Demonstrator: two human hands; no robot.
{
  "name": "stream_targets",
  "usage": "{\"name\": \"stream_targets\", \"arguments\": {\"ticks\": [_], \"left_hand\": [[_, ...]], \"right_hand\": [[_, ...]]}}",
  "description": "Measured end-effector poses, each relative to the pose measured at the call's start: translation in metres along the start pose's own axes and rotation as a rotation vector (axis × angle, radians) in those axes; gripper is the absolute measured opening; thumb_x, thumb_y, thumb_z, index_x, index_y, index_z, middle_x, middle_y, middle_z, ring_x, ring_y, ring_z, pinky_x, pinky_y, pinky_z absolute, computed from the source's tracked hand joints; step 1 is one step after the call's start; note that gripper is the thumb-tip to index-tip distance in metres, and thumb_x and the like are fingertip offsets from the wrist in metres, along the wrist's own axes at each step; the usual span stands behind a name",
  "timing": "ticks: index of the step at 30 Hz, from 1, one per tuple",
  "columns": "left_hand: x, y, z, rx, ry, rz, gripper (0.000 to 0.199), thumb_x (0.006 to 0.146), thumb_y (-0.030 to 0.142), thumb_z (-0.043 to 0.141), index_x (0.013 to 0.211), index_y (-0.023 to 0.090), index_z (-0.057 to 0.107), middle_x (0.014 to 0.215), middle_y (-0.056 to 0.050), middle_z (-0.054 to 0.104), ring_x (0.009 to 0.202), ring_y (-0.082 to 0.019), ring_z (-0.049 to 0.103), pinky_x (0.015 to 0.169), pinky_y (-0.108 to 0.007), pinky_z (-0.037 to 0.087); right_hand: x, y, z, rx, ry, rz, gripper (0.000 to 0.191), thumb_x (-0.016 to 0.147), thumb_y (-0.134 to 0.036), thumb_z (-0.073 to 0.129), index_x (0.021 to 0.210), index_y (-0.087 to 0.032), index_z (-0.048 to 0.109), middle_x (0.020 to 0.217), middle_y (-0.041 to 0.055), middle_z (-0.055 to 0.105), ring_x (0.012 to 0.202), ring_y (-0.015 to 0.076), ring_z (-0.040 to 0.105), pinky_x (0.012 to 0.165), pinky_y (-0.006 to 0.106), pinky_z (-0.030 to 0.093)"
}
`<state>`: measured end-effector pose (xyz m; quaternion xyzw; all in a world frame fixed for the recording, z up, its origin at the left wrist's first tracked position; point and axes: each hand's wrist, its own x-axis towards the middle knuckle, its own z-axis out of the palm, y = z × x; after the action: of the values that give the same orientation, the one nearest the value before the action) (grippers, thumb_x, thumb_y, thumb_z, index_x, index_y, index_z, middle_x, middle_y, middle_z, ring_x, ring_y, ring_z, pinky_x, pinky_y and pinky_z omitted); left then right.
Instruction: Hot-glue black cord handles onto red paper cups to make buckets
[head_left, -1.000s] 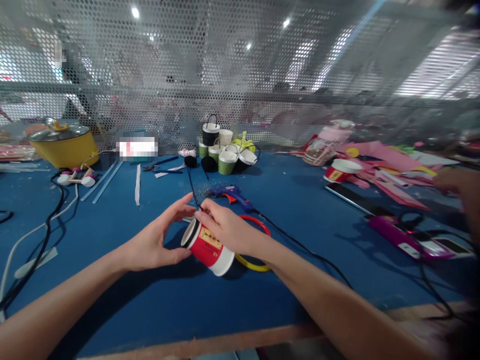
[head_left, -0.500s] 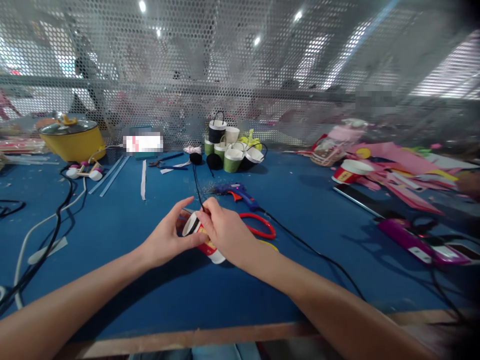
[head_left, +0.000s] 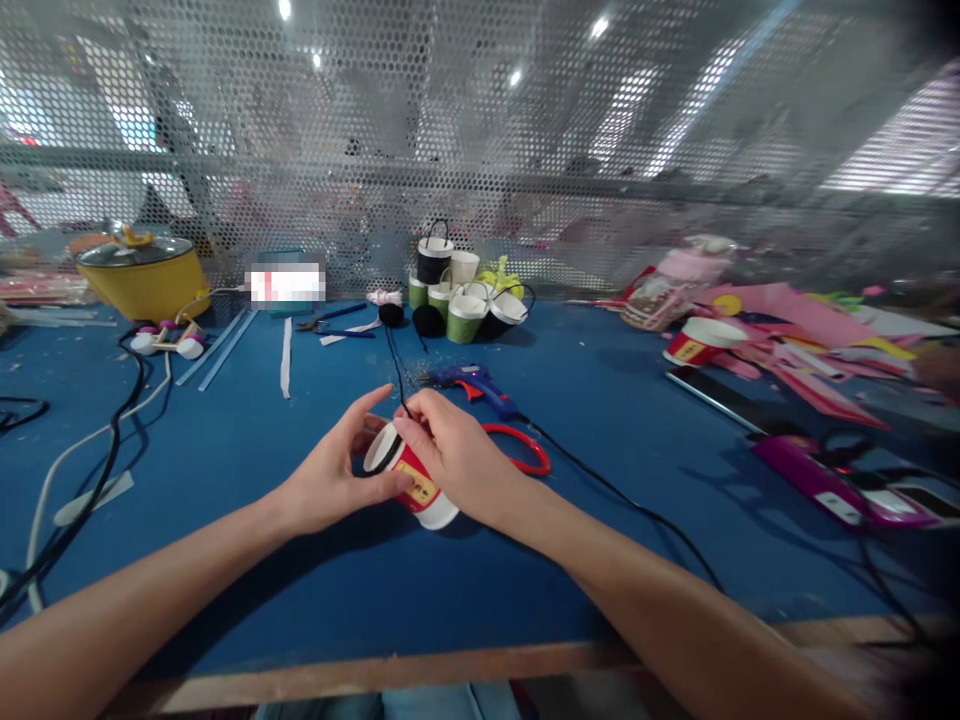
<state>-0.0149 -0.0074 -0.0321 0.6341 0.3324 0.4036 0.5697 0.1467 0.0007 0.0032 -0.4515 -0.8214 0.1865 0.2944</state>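
A white and red paper cup (head_left: 421, 488) lies tilted between my hands, its rim toward the left and black yarn wound below the rim. My left hand (head_left: 334, 470) grips the cup from the left, thumb on its yellow label. With closed fingers, my right hand (head_left: 457, 450) pinches the black yarn (head_left: 400, 375) at the cup's upper side. That yarn runs back to a small black ball (head_left: 391, 315). Just beyond my right hand lie a blue glue gun (head_left: 472, 385) and a red loop handle (head_left: 536, 455), partly hidden.
Small wrapped cups (head_left: 466, 315) stand at the back centre near pliers (head_left: 337, 328). A yellow pot (head_left: 142, 275) and cables are at the left. At the right are a phone (head_left: 716, 400), a purple power strip (head_left: 817, 480), another red cup (head_left: 701, 342) and pink paper scraps.
The cup has turned a little, so more of its yellow label shows. My right hand has shifted slightly up along the cup, still pinching the yarn.
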Motion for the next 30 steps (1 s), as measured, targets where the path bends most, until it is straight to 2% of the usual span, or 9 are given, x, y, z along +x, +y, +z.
{"name": "stream_targets", "arguments": {"ticks": [5, 10, 14, 18, 25, 30], "left_hand": [[0.001, -0.004, -0.001, -0.025, 0.008, 0.009, 0.079, 0.069, 0.025, 0.069, 0.132, 0.027, 0.023, 0.106, -0.006, 0.048, 0.100, -0.023, 0.051, 0.084, -0.038, 0.040], [0.001, 0.002, -0.005, -0.041, -0.044, -0.026, 0.077, 0.068, 0.023, 0.069, 0.132, 0.027, 0.025, 0.107, -0.006, 0.048, 0.098, -0.022, 0.051, 0.084, -0.038, 0.040], [0.001, 0.013, -0.010, -0.043, -0.044, -0.112, 0.068, 0.070, 0.022, 0.064, 0.129, 0.028, 0.031, 0.106, -0.004, 0.044, 0.088, -0.018, 0.052, 0.076, -0.034, 0.042], [0.002, 0.019, -0.011, -0.048, -0.021, -0.139, 0.063, 0.069, 0.018, 0.061, 0.126, 0.026, 0.035, 0.101, -0.003, 0.044, 0.080, -0.014, 0.052, 0.068, -0.029, 0.042], [0.002, 0.020, -0.009, -0.020, -0.012, -0.145, 0.060, 0.069, 0.017, 0.058, 0.124, 0.025, 0.036, 0.102, -0.003, 0.044, 0.081, -0.014, 0.053, 0.069, -0.029, 0.042], [0.002, 0.021, -0.012, -0.002, -0.035, -0.144, 0.056, 0.072, 0.023, 0.058, 0.124, 0.024, 0.036, 0.103, -0.003, 0.044, 0.085, -0.016, 0.054, 0.070, -0.029, 0.042]], "right_hand": [[0.000, 0.000, 0.003, 0.030, -0.014, 0.019, 0.014, 0.088, -0.025, 0.038, 0.075, -0.020, 0.039, 0.071, 0.0008, 0.052, 0.063, 0.0137, 0.050, 0.058, 0.026, 0.039], [-0.001, -0.001, 0.004, -0.007, -0.008, 0.021, 0.014, 0.088, -0.024, 0.038, 0.075, -0.020, 0.038, 0.071, 0.0014, 0.052, 0.063, 0.0141, 0.051, 0.057, 0.026, 0.038], [-0.004, 0.000, 0.006, -0.046, 0.003, 0.001, 0.014, 0.088, -0.025, 0.039, 0.075, -0.020, 0.038, 0.074, 0.0019, 0.053, 0.064, 0.0145, 0.052, 0.057, 0.026, 0.038], [-0.006, 0.000, 0.007, -0.062, 0.004, -0.027, 0.015, 0.088, -0.025, 0.038, 0.075, -0.020, 0.037, 0.076, 0.0027, 0.053, 0.064, 0.0148, 0.052, 0.058, 0.026, 0.038], [-0.005, -0.001, 0.007, -0.064, 0.003, -0.030, 0.014, 0.088, -0.025, 0.038, 0.075, -0.020, 0.037, 0.074, 0.0015, 0.051, 0.062, 0.0140, 0.050, 0.056, 0.026, 0.037], [-0.006, -0.001, 0.007, -0.062, 0.000, -0.029, 0.015, 0.089, -0.025, 0.037, 0.075, -0.020, 0.037, 0.075, 0.0020, 0.052, 0.064, 0.0142, 0.051, 0.057, 0.026, 0.038]]}}
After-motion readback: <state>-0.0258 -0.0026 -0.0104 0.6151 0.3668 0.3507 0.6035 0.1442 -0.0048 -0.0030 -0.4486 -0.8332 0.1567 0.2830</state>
